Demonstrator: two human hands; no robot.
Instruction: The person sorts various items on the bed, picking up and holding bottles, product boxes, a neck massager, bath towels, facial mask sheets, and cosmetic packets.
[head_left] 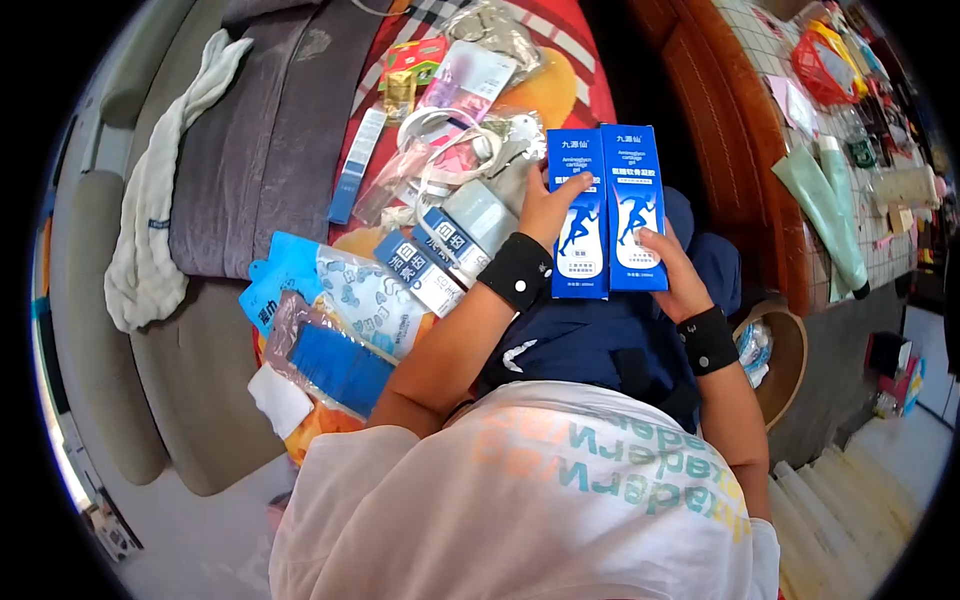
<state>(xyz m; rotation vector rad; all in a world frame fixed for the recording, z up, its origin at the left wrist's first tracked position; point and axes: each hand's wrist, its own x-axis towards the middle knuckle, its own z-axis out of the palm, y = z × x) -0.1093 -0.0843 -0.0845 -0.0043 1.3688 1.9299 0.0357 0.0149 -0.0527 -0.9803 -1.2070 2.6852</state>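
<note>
Two tall blue-and-white boxes with running figures are held upright side by side over my lap. The left box (pixel 577 225) is in my left hand (pixel 545 207), its thumb across the front. My right hand (pixel 677 272) grips the right box (pixel 635 210) at its lower right edge, thumb on the front. Both wrists wear black bands. Left of my left hand lie blue-and-white cartons (pixel 418 272), a pale box (pixel 480 218) and a white looped strap (pixel 432 165).
Packets, including a blue pack (pixel 340 365) and a long narrow box (pixel 357 165), cover the red cloth at left. A white towel (pixel 165 190) lies on the grey sofa. At right are a cluttered table (pixel 795 240) and a waste bin (pixel 790 375).
</note>
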